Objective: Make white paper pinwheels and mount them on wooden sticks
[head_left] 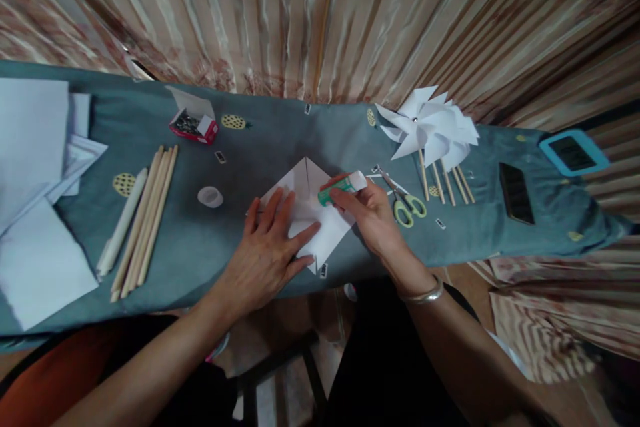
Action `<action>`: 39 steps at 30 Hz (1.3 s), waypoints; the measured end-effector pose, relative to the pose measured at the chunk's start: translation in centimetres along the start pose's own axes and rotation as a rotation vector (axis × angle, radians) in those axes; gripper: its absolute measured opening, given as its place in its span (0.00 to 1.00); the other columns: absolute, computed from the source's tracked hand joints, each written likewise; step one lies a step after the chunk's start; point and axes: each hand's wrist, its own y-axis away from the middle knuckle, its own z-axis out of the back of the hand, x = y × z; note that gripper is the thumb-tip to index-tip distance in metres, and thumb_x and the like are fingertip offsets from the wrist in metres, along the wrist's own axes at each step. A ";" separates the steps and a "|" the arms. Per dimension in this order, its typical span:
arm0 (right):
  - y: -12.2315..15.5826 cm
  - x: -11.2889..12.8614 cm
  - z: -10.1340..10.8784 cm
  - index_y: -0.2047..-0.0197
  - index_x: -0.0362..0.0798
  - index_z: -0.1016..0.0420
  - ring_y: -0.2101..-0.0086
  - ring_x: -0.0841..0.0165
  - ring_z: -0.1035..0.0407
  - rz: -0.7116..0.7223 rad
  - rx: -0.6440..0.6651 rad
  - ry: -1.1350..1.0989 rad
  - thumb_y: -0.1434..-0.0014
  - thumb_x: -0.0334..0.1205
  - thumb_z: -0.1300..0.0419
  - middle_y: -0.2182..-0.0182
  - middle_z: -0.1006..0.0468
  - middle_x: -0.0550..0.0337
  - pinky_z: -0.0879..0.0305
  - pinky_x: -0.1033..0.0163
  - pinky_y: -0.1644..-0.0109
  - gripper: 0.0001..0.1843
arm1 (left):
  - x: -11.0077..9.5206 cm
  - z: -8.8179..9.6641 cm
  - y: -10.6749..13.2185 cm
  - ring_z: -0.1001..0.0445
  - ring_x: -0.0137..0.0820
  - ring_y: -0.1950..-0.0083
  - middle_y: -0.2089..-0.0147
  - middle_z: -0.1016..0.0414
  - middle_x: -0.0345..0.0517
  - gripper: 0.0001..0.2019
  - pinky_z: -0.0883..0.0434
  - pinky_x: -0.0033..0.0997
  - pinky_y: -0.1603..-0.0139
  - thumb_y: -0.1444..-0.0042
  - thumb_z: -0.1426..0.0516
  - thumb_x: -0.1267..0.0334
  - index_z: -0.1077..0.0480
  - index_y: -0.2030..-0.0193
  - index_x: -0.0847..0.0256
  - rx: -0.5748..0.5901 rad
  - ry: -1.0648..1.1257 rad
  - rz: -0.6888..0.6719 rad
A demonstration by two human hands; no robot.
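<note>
A square of white paper (333, 230) lies turned like a diamond on the cloth, with slits running in from its corners. My left hand (267, 247) rests flat on its left part, fingers spread. In my right hand (370, 210) is a green and white glue stick (343, 188), held tilted over the middle of the paper; whether its tip touches is hidden. To the right of that hand lie scissors (407, 207) with light green handles, beside thin white paper strips. A round white cap-like piece (210, 197) sits left of the paper.
Several wooden sticks (150, 220) and a white rolled tube (123, 223) lie at the left, near stacked paper sheets (37, 267). A red box (195, 123) of small metal pieces stands behind. Paper pinwheels (430, 123), a phone (517, 193) and a blue-framed device (574, 152) are rightward.
</note>
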 end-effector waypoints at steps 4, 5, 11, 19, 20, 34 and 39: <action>0.0 -0.6 -0.1 0.67 0.49 0.26 0.76 0.73 0.36 0.009 -0.013 0.067 0.51 0.48 0.32 0.76 0.25 0.65 0.39 0.66 0.71 0.13 | 0.0 -0.1 0.0 0.55 0.57 0.27 0.27 0.50 0.52 0.23 0.54 0.68 0.34 0.41 0.42 0.50 0.34 0.39 0.47 0.003 -0.024 -0.009; -0.1 -0.7 0.0 0.67 0.49 0.26 0.76 0.73 0.35 0.010 -0.013 0.078 0.50 0.48 0.32 0.75 0.25 0.65 0.39 0.65 0.71 0.13 | -0.1 0.0 0.1 0.54 0.57 0.28 0.28 0.49 0.53 0.23 0.54 0.68 0.34 0.41 0.42 0.50 0.34 0.39 0.47 0.006 -0.032 -0.012; -0.1 -0.7 0.0 0.66 0.49 0.27 0.72 0.71 0.32 0.031 -0.002 0.156 0.50 0.46 0.33 0.73 0.25 0.64 0.36 0.64 0.67 0.12 | -0.2 0.1 0.0 0.53 0.57 0.28 0.29 0.47 0.55 0.23 0.54 0.67 0.33 0.42 0.41 0.51 0.33 0.40 0.49 0.016 -0.015 -0.001; 0.0 -0.5 -0.3 0.63 0.47 0.28 0.71 0.71 0.31 0.065 0.036 0.258 0.48 0.47 0.34 0.71 0.24 0.62 0.35 0.63 0.64 0.14 | -0.3 -0.1 0.0 0.53 0.55 0.28 0.29 0.46 0.49 0.23 0.54 0.66 0.33 0.43 0.40 0.51 0.33 0.40 0.47 0.029 -0.015 0.019; -0.1 -0.6 -0.3 0.63 0.47 0.28 0.71 0.71 0.31 0.071 0.038 0.264 0.48 0.47 0.34 0.71 0.24 0.62 0.35 0.63 0.64 0.14 | -0.3 -0.1 0.0 0.53 0.55 0.28 0.29 0.46 0.49 0.23 0.54 0.66 0.33 0.43 0.41 0.51 0.33 0.40 0.47 0.029 -0.021 0.018; 0.0 -1.1 -0.6 0.59 0.48 0.28 0.70 0.68 0.29 0.167 0.061 0.448 0.44 0.46 0.38 0.68 0.22 0.59 0.33 0.60 0.64 0.13 | -0.6 0.5 -0.4 0.51 0.56 0.29 0.28 0.47 0.52 0.22 0.51 0.67 0.34 0.41 0.43 0.50 0.33 0.39 0.46 0.092 -0.102 0.008; 0.2 -1.0 -1.0 0.55 0.48 0.29 0.69 0.68 0.28 0.211 0.043 0.538 0.45 0.44 0.38 0.65 0.21 0.58 0.31 0.59 0.63 0.15 | -0.6 0.5 -0.4 0.50 0.56 0.29 0.29 0.46 0.53 0.22 0.51 0.67 0.34 0.41 0.43 0.50 0.32 0.40 0.47 0.092 -0.099 0.008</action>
